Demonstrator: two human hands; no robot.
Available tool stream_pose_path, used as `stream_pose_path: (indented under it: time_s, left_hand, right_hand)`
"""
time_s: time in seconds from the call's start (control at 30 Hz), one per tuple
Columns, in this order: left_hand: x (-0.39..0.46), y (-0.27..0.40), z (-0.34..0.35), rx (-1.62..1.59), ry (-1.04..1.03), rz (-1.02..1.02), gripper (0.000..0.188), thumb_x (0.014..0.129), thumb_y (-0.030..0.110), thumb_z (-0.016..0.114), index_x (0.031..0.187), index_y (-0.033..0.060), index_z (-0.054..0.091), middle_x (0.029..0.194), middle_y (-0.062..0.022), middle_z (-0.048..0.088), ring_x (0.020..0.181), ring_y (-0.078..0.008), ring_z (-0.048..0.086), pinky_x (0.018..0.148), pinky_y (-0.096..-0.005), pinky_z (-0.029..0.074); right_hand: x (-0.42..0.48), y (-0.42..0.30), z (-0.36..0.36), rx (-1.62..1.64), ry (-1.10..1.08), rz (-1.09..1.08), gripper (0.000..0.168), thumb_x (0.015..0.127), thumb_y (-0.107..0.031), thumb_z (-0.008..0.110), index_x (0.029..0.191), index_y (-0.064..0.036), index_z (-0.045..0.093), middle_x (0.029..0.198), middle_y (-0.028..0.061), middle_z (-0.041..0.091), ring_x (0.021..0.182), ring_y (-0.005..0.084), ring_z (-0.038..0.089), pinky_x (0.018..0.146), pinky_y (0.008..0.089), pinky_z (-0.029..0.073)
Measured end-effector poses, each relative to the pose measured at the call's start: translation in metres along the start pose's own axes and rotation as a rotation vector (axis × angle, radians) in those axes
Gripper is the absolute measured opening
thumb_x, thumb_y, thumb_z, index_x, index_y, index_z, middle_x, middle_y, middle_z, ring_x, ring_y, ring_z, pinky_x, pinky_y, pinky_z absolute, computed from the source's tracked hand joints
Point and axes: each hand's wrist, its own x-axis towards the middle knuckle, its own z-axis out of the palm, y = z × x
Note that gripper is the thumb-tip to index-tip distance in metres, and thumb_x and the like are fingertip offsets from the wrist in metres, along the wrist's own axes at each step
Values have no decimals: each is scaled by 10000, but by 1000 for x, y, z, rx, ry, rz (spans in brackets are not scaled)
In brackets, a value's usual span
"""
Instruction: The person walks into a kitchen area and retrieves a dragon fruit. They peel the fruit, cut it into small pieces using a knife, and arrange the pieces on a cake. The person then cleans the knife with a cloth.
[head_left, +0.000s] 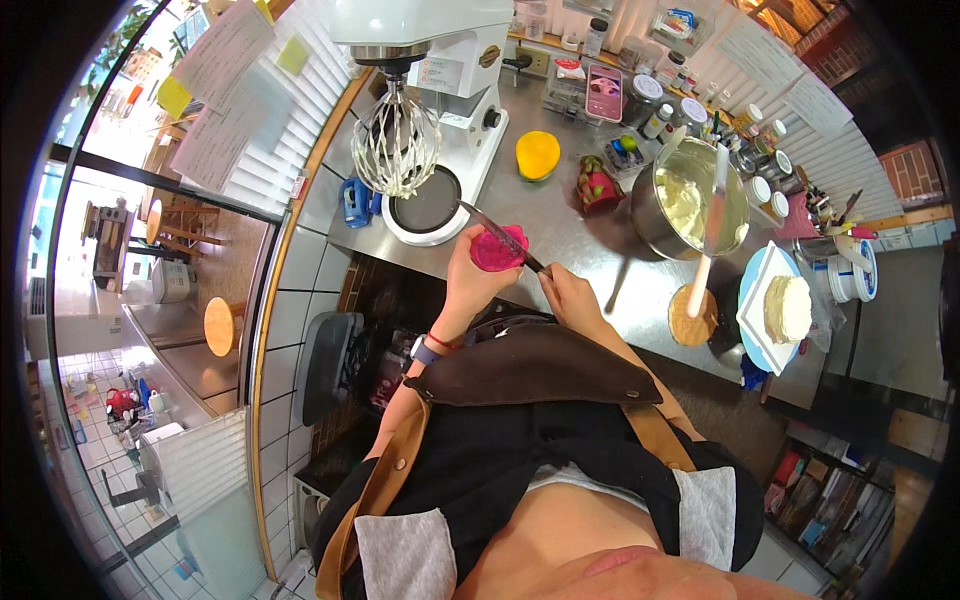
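My left hand (476, 277) holds a cut piece of magenta-fleshed dragon fruit (498, 249), its flesh facing up. A long-bladed knife (491, 226) lies across the fruit, and its handle is gripped by my right hand (568, 291). Beyond the hands, on the steel counter (499, 184), lie a yellow mango half (538, 155) and another piece of dragon fruit (600, 187) with its skin on. To the right, a steel mixing bowl (651, 214) holds pale cream, with a spatula (709, 240) resting across its rim. A cream-coated cake (787, 310) stands on a blue turntable (750, 281) further right.
A stand mixer (480, 120) with a cream-covered whisk (396, 146) stands at the back left, beside a blue tape dispenser (355, 202). A phone (604, 93) leans among containers at the back. Jars (647, 88) line the back wall. A round wooden board (691, 319) lies near the front edge.
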Motion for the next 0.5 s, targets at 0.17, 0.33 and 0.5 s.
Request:
stream_pose_path:
  time_s: [0.17, 0.33, 0.5]
  left_hand:
    - [12, -24, -15, -140, 91, -92, 699, 650, 56, 858, 1250, -21, 509, 1166, -105, 628, 1083, -194, 612, 946, -334, 499]
    - [3, -27, -38, -135, 208, -135, 741, 629, 55, 860, 1266, -16, 490, 1188, -116, 608, 1113, -202, 594, 972, -338, 482]
    - [-19, -16, -39, -125, 234, -119, 759, 638, 34, 838, 1293, -8, 456, 1191, -109, 594, 1113, -198, 589, 977, -327, 478]
  right_hand:
    - [-34, 43, -3, 13, 31, 144, 202, 987, -190, 586, 900, -30, 499, 757, 195, 606, 655, 412, 608, 574, 454, 473]
    - [-70, 119, -9, -492, 70, 354, 208, 970, -197, 585, 1080, -22, 558, 967, 192, 632, 863, 382, 628, 724, 482, 519]
    - [-72, 157, -15, -617, -49, 317, 409, 899, -150, 643, 1276, -24, 546, 1089, 158, 600, 1037, 342, 571, 913, 422, 480]
